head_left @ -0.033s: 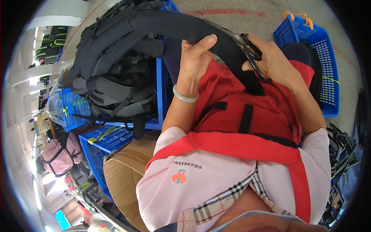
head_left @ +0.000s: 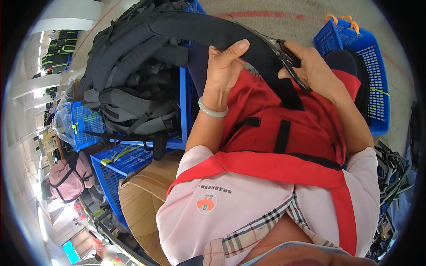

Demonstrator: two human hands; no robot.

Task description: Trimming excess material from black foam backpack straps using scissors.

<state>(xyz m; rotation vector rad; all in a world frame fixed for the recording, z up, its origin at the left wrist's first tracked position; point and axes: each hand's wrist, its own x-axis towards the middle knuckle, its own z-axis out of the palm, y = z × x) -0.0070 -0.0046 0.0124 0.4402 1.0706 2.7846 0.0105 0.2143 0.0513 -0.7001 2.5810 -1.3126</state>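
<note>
Your left hand (head_left: 224, 73) is gripping the black padded strap (head_left: 213, 31), fingers closed over its lower edge, thumb lying along the top. The strap is arching from the grey backpack (head_left: 128, 84) on the left across to your right hand (head_left: 313, 68). Your right hand is closed around black scissors (head_left: 290, 64), blades resting against the strap. The backpack is piled on blue crates (head_left: 184, 111). A red apron (head_left: 288, 133) is covering your lap; another blue basket (head_left: 368, 66) is standing right.
</note>
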